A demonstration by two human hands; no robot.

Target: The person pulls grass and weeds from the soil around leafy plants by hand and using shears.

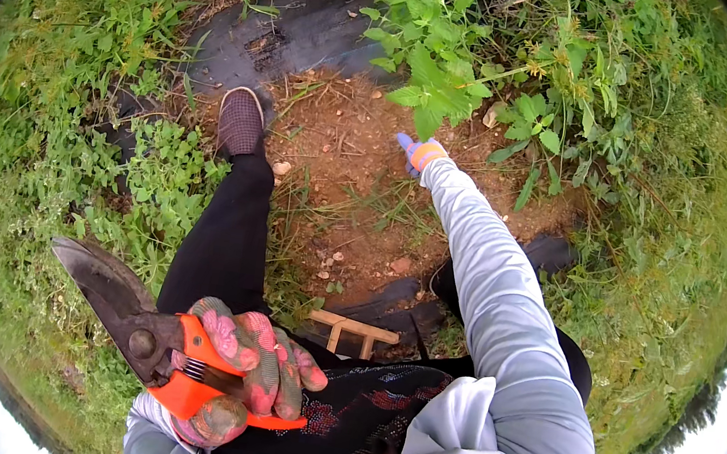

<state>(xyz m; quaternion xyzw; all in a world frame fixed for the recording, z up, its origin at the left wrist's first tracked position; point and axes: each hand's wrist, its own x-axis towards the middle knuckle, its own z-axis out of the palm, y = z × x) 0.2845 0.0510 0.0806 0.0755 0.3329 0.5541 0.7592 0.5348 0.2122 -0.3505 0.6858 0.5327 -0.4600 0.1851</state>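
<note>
My left hand (255,368), in a grey and pink patterned glove, is wrapped around the orange handles of hand pruners (141,342). Their dark, worn blades point up and to the left, over my lap and the weeds. My right arm reaches forward in a pale grey sleeve. At its end my right hand (422,155), in a lilac and orange glove, is low over bare reddish soil (352,156). Just beyond it a leafy green plant (436,64) hangs close. Most of the right fingers are hidden, so whether they grip anything is unclear.
Black plastic sheeting (307,27) covers ground ahead, with a torn spot in it. My checked shoe (242,121) rests at its edge. Part of a wooden frame (353,328) shows between my legs. Dense weeds (675,165) grow on both sides, and small stones (282,168) dot the soil.
</note>
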